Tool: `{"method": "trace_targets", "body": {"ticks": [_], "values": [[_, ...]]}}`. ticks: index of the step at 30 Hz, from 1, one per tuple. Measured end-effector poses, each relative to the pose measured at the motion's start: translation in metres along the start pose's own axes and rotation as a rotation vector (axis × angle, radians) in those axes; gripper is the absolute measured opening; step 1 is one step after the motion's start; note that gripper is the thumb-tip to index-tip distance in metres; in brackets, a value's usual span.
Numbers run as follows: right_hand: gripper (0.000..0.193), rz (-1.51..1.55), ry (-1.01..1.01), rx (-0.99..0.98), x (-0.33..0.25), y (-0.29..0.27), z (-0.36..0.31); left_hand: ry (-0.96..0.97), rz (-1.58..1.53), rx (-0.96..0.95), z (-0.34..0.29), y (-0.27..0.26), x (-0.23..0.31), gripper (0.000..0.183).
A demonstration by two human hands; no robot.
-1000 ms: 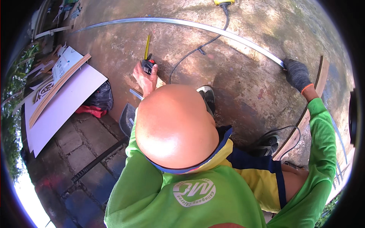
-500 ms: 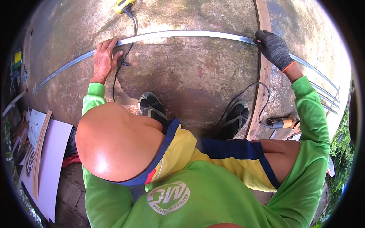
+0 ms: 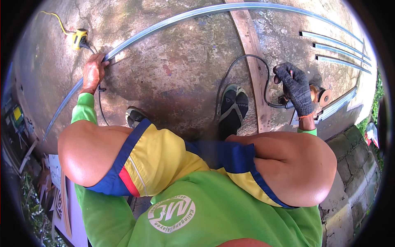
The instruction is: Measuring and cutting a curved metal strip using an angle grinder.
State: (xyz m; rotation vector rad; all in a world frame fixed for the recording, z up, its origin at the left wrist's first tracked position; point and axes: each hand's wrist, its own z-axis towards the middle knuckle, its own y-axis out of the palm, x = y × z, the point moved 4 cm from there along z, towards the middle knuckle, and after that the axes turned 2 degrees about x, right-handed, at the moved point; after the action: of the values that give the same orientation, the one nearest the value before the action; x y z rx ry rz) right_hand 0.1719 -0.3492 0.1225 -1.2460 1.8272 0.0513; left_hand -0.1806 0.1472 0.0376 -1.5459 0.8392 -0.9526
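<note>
A long, thin metal channel (image 3: 173, 24) arcs across the floor from the left to the far right. My bare left hand (image 3: 94, 73) is closed on its left part, fingers over the strip. My right hand (image 3: 294, 86), in a dark grey knit glove, is off the channel, beside an angle grinder (image 3: 314, 92). Its fingers are curled; a small reddish spot shows among them, and I cannot make out what it is. The grinder lies on the floor, partly behind the gloved hand, its round disc (image 3: 325, 97) facing up.
Several shorter metal channels (image 3: 343, 48) lie at the right; another piece (image 3: 339, 103) lies beyond the grinder. A wooden plank (image 3: 253, 61) crosses the floor. The grinder's black cord (image 3: 230, 68) loops over it. A yellow extension socket (image 3: 79, 39) sits at the upper left. Boards (image 3: 68, 206) lean at the lower left.
My right hand has let go of the channel and come down beside the grinder. My left hand still grips the strip. The view has shifted to the right, bringing more short channels into sight.
</note>
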Motion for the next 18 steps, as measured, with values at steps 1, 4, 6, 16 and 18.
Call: {"method": "trace_targets", "body": {"ticks": [1,4,6,16,18], "values": [[0.022,0.045,0.032,0.050,0.018,0.001,-0.008,0.020,0.000,-0.005,0.004,0.004,0.000,0.029],[0.015,0.195,0.031,0.090,0.060,0.017,-0.021,-0.040,0.017,-0.030,-0.001,0.008,-0.006,0.028],[0.015,0.170,0.009,0.083,0.079,0.031,-0.022,-0.065,0.052,-0.016,-0.017,-0.002,-0.014,0.028],[0.021,0.018,-0.041,0.252,0.079,0.031,-0.032,0.117,-0.031,0.037,0.032,0.000,0.075,0.025],[0.016,-0.057,-0.001,0.211,0.093,0.040,-0.051,0.241,-0.017,0.093,0.037,0.003,0.083,0.026]]}}
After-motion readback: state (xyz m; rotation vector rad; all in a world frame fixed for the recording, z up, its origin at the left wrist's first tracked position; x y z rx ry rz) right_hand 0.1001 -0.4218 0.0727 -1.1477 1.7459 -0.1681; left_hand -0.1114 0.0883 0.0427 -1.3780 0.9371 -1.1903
